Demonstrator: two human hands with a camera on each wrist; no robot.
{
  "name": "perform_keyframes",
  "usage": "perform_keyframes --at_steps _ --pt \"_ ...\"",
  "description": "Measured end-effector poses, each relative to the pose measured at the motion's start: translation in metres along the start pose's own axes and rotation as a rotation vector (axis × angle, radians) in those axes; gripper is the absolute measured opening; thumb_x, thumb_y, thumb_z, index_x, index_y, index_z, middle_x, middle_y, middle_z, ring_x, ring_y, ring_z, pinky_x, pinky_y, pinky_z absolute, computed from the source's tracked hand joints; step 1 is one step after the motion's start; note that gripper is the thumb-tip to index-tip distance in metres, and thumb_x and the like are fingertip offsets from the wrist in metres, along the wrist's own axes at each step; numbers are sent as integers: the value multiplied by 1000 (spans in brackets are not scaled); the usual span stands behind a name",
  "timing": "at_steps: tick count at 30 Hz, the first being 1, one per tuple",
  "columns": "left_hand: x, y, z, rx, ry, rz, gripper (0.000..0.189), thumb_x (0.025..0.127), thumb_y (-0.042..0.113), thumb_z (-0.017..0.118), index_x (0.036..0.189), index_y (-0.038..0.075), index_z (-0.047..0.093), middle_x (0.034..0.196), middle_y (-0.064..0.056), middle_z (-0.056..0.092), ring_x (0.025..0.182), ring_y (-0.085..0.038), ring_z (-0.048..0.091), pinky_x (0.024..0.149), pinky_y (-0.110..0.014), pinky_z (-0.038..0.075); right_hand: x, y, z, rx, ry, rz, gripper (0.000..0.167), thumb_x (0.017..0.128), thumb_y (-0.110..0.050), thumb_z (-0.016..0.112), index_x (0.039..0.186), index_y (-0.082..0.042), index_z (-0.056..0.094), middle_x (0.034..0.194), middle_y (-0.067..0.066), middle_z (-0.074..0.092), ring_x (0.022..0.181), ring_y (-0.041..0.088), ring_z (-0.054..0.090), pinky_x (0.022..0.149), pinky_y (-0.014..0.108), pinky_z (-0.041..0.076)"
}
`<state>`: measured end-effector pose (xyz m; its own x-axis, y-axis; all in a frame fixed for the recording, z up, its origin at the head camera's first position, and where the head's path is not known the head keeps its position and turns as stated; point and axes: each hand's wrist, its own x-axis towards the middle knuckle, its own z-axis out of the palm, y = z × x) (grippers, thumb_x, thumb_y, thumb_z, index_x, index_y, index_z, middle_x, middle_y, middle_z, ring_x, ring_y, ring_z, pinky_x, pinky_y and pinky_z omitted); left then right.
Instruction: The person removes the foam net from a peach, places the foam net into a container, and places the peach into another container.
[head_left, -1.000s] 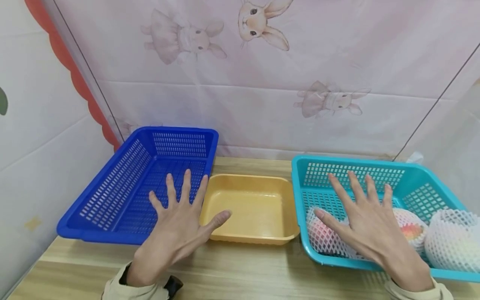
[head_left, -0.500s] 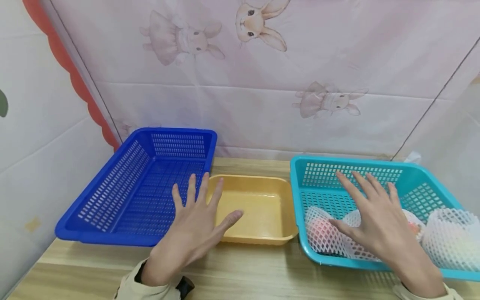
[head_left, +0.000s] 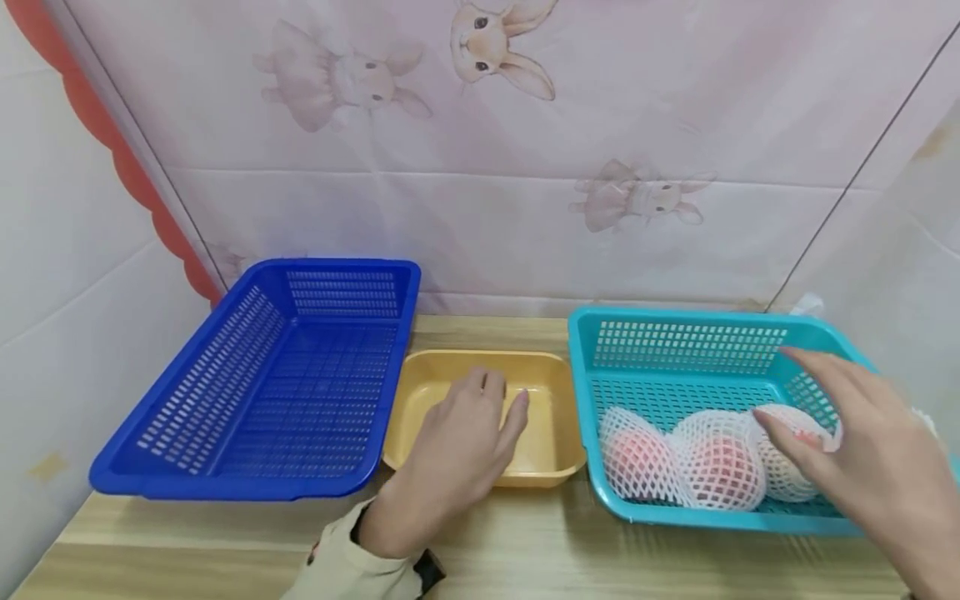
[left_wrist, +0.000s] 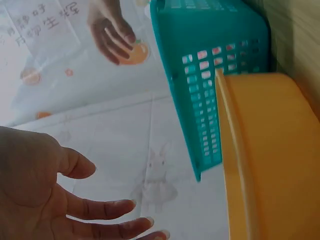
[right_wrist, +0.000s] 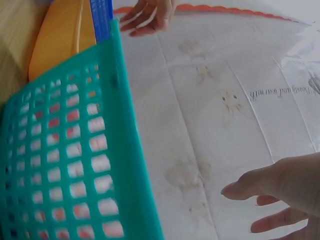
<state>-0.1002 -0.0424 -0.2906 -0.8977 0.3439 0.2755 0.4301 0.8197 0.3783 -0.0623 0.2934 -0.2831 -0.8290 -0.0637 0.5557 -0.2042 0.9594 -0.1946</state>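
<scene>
My left hand (head_left: 461, 442) hovers over the yellow plastic tray (head_left: 517, 481), fingers loosely bent. In the left wrist view that hand (left_wrist: 60, 195) holds nothing. My right hand (head_left: 881, 454) is over the right side of the teal basket (head_left: 682, 316), its thumb and fingers apart. Nothing is between its fingers (right_wrist: 265, 182) in the right wrist view. Inside the basket lie several round, pinkish things in white foam nets, such as the left one (head_left: 639, 458) and a middle one (head_left: 722, 462). My right hand hides the basket's right end.
A blue slotted basket (head_left: 322, 383) stands left of the tray, close against it. All three containers sit on a wood-grain table (head_left: 517, 550). A pale wall covering (head_left: 487, 233) with rabbit pictures rises behind them.
My left hand has moved right, from the blue basket's edge to over the yellow tray, its fingers bending. My right hand has shifted right, uncovering the netted things. The head view has turned slightly.
</scene>
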Motion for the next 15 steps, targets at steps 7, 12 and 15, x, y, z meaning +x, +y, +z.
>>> perform_keyframes --at_steps 7,12,15 --pt "11 21 24 0 -79 24 38 103 32 42 92 -1 57 83 -11 57 70 -24 61 56 -36 51 -17 40 -12 -26 33 241 107 80 -72 56 150 2 21 145 37 27 133 54 26 104 68 20" --pt "18 33 39 -27 -135 1 45 102 39 39 84 1 55 69 -6 50 58 -20 55 49 -32 45 -29 59 -16 -119 -105 501 131 68 -81 60 151 2 4 147 38 17 132 55 23 98 72 27" --pt "21 39 45 -40 -165 -28 48 101 42 37 82 2 55 68 -6 50 55 -19 53 48 -31 42 -44 113 6 -152 -211 599 140 63 -74 72 150 6 -3 143 42 16 124 58 25 93 73 30"
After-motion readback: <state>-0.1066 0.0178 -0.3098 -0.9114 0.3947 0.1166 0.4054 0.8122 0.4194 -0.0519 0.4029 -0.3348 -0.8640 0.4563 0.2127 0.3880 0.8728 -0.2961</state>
